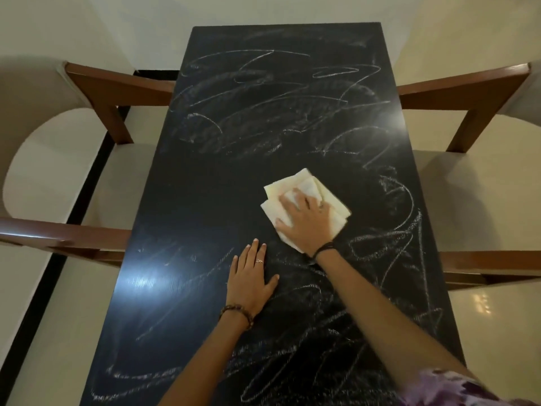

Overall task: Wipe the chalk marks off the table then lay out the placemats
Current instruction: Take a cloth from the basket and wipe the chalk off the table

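Left hand (252, 278) flat, fingers straight, on glossy black rectangular surface (187, 200). Right hand (304, 218) presses one folded pale-yellow cloth (304, 183) mid-surface. White chalk marks (263, 112) (scribbled loops) across it. Two wooden-armed cushioned chairs (58, 159).

Long black table (205, 183), glossy, covered in white chalk marks (263, 112); cleaner dark patch mid-left. Folded pale yellow cloth (307, 186) flat on top, right of centre. Both hands resting on surface.
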